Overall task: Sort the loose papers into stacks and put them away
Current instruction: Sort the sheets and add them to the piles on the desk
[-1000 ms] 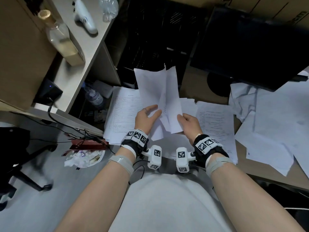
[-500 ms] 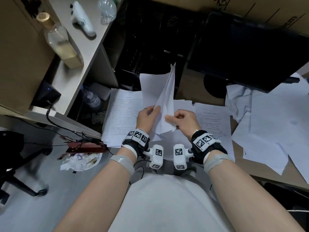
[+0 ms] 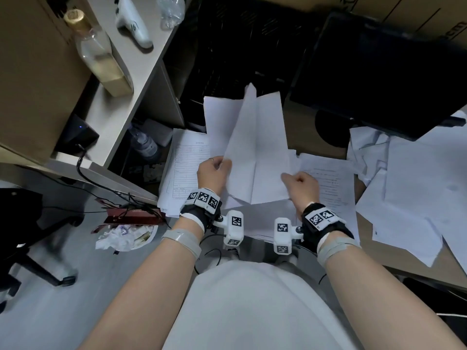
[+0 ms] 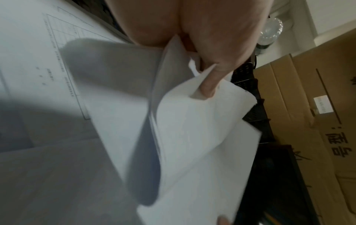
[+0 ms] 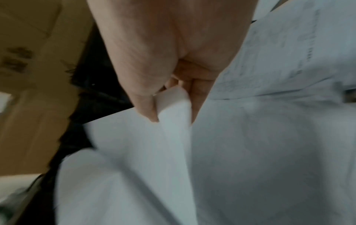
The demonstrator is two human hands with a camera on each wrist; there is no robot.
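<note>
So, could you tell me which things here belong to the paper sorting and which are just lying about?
Part of the job:
- held sheets, gripped by left hand and right hand
- printed forms
- loose papers

Just lying about:
- glass bottle
- monitor
- crumpled wrappers

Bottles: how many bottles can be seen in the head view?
3: a glass bottle on the shelf at left, a clear plastic bottle at the shelf's far end, and a small bottle under the shelf. Others may be hidden.
</note>
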